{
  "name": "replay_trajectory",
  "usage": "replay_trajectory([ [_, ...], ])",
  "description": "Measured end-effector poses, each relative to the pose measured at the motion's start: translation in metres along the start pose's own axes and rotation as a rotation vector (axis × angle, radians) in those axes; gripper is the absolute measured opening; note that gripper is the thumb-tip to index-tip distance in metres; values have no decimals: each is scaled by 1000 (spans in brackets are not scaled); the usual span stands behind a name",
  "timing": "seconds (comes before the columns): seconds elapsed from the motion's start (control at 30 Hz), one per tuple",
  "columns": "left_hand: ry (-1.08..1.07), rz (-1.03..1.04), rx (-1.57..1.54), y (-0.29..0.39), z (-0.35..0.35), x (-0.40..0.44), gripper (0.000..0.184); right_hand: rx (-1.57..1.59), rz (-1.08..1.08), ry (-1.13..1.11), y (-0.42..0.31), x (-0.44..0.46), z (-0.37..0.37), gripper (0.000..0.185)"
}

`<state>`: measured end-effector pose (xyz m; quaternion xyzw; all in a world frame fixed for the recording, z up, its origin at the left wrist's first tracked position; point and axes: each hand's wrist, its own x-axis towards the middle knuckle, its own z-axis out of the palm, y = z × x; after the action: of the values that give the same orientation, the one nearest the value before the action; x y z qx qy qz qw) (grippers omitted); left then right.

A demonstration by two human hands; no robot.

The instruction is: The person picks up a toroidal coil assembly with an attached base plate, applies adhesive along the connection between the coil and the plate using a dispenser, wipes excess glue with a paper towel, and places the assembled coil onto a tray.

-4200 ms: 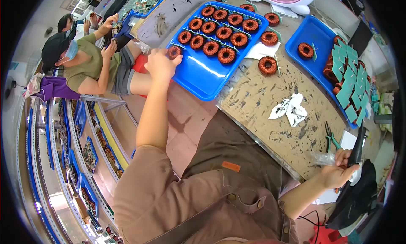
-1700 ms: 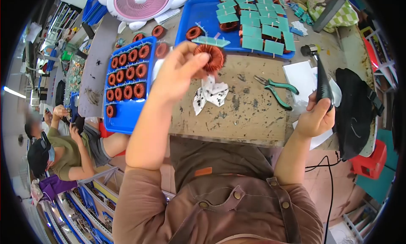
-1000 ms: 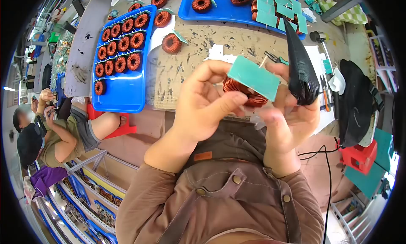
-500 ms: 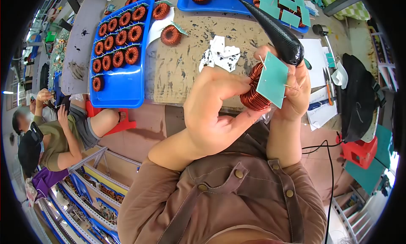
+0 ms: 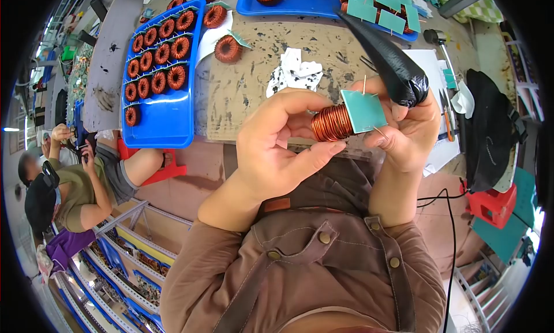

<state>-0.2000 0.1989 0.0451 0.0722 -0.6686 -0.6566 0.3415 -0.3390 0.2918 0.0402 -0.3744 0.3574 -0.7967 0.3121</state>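
A copper-wound ring coil with a green board on its right end is held between my two hands over the table's front edge. My left hand pinches the coil from the left with thumb and fingers. With its thumb and fingers, my right hand holds the board side, and it also grips a black tapered tool that points up and left. Thin pins stick out of the board. Behind the hands lies a crumpled white cloth with black spots.
Rows of coils stand in a blue tray at the left. Another blue tray at the back holds coils with green boards. A loose coil lies near white paper. A black bag is at the right; a co-worker sits at far left.
Both hands stay together, and the coil between them has moved slightly left and turned, its board now facing more toward the camera. The black tool has shifted a little right. Earlier, my left hand brought a coil over.
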Motion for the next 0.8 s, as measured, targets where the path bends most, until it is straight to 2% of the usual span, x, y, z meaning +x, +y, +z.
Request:
replay_trajectory([
  [0.07,-5,-4,-17,-3,-1,-1,38,-9,-19,-56,2,0,-6,41],
  [0.13,2,-13,-39,-5,-1,-2,36,-84,-16,14,3,-1,-1,45],
  [0.23,137,-218,-293,4,11,0,27,-86,29,13,1,-3,-9,52],
  [0.33,-22,-513,-727,-8,-5,-3,41,-7,72,34,1,0,-14,54],
  [0.43,-112,-605,-903,-14,-2,-1,42,151,120,-18,6,2,-17,48],
  [0.47,-109,-656,-900,-10,0,0,44,198,141,-18,8,0,-13,47],
  [0.53,-121,-632,-930,-6,4,4,38,301,240,-6,6,-1,-1,41],
  [0.6,-82,-617,-894,-6,4,4,36,199,116,-53,11,0,0,40],
  [0.7,37,-574,-690,-4,0,-1,38,4,22,9,15,-1,1,43],
  [0.73,64,-532,-590,-1,3,-2,39,-39,63,80,11,-4,6,45],
  [0.8,110,-449,-298,4,11,-1,42,-328,102,171,9,-7,7,48],
])
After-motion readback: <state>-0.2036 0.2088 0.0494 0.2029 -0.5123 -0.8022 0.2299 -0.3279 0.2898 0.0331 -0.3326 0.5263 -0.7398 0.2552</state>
